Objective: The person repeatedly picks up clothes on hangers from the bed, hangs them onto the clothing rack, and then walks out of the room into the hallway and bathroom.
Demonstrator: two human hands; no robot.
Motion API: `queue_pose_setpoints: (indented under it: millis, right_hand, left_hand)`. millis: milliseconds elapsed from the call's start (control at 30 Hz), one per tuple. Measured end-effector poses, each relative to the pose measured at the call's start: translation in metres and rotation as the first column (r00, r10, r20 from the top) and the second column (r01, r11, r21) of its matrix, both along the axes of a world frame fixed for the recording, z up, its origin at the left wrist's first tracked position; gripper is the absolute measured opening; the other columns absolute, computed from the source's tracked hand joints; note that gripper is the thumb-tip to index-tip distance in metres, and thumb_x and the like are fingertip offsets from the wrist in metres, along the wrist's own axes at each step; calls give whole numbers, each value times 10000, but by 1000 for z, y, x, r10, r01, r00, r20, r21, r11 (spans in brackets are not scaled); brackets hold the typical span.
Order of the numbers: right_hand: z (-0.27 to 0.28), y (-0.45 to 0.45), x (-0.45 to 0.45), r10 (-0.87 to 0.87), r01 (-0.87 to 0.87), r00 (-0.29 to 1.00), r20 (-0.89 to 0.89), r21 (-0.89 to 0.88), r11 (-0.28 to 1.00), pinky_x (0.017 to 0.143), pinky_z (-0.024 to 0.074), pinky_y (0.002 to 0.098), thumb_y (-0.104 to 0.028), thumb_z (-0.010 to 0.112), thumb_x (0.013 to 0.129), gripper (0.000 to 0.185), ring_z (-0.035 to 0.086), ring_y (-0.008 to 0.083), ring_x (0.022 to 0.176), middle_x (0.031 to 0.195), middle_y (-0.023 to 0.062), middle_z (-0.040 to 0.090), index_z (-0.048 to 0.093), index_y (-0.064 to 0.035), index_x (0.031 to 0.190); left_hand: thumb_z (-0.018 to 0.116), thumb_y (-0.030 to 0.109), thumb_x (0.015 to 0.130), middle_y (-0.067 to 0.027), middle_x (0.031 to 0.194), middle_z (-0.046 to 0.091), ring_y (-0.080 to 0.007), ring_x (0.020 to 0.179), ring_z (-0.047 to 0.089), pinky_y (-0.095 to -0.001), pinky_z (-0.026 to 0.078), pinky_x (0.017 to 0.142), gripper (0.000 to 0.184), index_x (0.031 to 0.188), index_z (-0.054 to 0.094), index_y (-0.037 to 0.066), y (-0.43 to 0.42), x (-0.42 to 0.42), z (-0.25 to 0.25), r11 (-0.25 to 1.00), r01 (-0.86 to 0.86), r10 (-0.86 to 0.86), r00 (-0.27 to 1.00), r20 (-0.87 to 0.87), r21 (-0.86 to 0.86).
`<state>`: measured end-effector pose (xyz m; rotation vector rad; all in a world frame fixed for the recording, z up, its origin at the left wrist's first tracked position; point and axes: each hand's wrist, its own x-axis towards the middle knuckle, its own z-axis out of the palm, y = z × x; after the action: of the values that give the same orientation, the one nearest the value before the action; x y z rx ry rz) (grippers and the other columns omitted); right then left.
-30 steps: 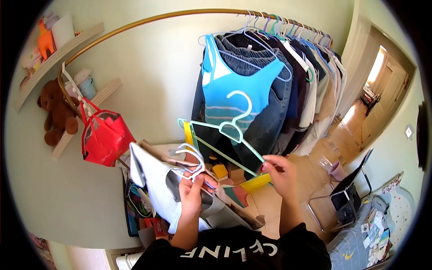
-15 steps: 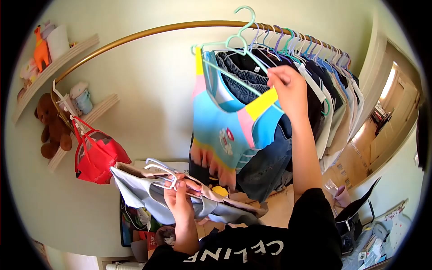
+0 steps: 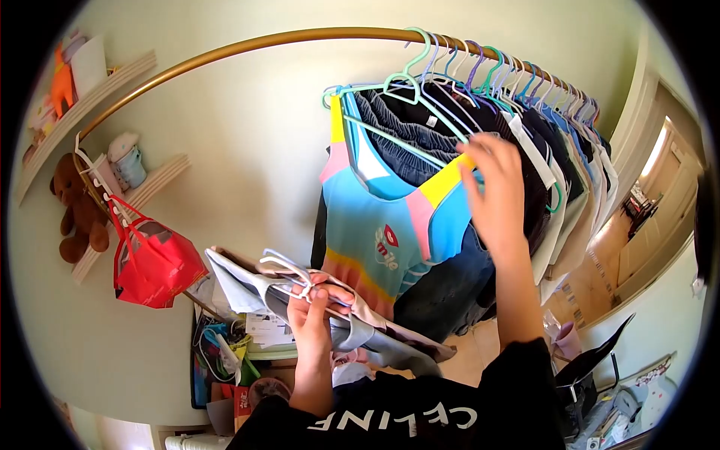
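A light green hanger (image 3: 406, 84) hooks over the gold rail (image 3: 300, 35), bearing a blue, pink and yellow tank top (image 3: 367, 225) in front of the other hung clothes. Beside the top's yellow right strap is my right hand (image 3: 495, 180), its fingers apart and partly curled, holding nothing. Low in the middle, my left hand (image 3: 313, 311) is closed round the necks of several white and pale hangers (image 3: 285, 270). Grey and beige garments (image 3: 352, 322) hang from these, folded over one another.
Many hung clothes (image 3: 577, 172) crowd the rail's right part. A red bag (image 3: 157, 262) hangs at its left end, near a brown teddy bear (image 3: 79, 210) and wall shelves (image 3: 90, 94). Boxes and cables stand below left; a black chair (image 3: 592, 360) is lower right.
My right hand has raised the green hanger with the tank top to the rail, where its hook now rests, and has let go. My left hand still holds its hangers.
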<state>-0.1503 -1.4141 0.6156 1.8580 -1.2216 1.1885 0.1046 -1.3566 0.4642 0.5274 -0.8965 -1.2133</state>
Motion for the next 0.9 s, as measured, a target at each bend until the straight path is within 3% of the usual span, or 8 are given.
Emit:
queue_pose_setpoints:
  millis: [67,133,200,267,467,667,800,900]
  right_hand:
    - [-20,32,11,185,-189,982,39,245,951,852,445,386,-54,663,765,255,553,331,988,1040,131,595,624,-30,1016]
    - [-34,60,21,388,-315,921,30,644,697,734,484,384,-206,678,813,264,611,308,849,917,116,633,631,-72,1036]
    - [-57,70,24,571,-375,821,-2,753,541,640,497,411,-269,613,870,252,625,303,750,811,115,632,598,-83,1039]
    - [-75,74,28,534,-344,845,12,778,526,608,495,414,-225,603,866,205,625,311,711,783,108,633,590,-71,1000]
    - [-106,63,43,245,-226,969,24,477,850,526,467,373,-98,589,819,199,608,265,637,696,74,582,601,-82,1017]
    - [-69,47,55,56,-31,997,-61,361,932,499,448,335,-65,604,747,346,577,213,593,673,35,547,620,-102,1091]
    - [-37,31,50,-74,80,997,-34,238,968,516,443,337,-23,591,781,310,558,244,585,658,60,513,642,-110,1074]
    - [-9,20,54,-92,82,988,126,89,993,599,476,338,11,566,842,209,600,286,665,756,120,592,663,-57,1014]
  left_hand:
    - [464,86,947,-182,872,652,-185,727,653,-249,539,622,207,1120,449,-27,-6,-3,0,999,48,-48,999,-10,-10]
    - [464,107,966,-205,946,664,-199,784,665,-254,544,663,232,1155,452,-28,-13,-6,4,997,79,-80,997,-13,-16]
    - [458,113,970,-246,1055,643,-215,823,667,-274,552,690,270,1202,435,-25,-23,-8,2,992,115,-115,993,-5,-48]
    - [451,113,976,-256,1104,628,-230,861,670,-279,554,707,283,1223,428,-22,-33,-10,4,985,146,-148,989,-20,-89]
    - [433,82,976,-277,1258,537,-282,1008,645,-302,556,771,370,1327,371,-15,-54,-10,19,972,196,-204,977,-55,-126]
    - [452,57,958,-274,1340,469,-322,1070,617,-324,549,786,461,1397,325,1,-74,8,37,944,273,-292,953,-83,-186]
    - [458,57,956,-271,1215,571,-333,985,655,-337,550,773,459,1397,341,2,-90,32,26,892,340,-378,923,-77,-298]
    - [457,64,960,-264,1093,629,-330,947,667,-342,556,757,427,1368,362,-20,-98,44,23,892,367,-394,918,-55,-265]
